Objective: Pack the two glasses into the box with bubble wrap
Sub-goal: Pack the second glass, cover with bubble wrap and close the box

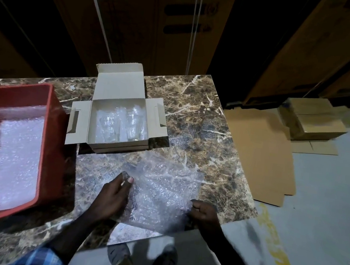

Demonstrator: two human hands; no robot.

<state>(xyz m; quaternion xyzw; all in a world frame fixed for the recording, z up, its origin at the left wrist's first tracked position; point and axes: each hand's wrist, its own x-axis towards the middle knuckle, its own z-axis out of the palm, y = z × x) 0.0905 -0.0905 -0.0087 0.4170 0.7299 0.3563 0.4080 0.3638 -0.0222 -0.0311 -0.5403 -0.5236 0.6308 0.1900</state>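
Left hand point(114, 192) and right hand point(203, 213) each pinch a clear crinkled bubble-wrap sheet point(164, 187) on the brown marble table point(203, 113); beyond them, an open white cardboard box point(116, 146) holds two wrapped glasses point(120, 125).

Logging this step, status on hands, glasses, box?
Both hands, left hand and right hand, pinch the bubble wrap on the table. Two wrapped glasses in open box. Nothing blocking.
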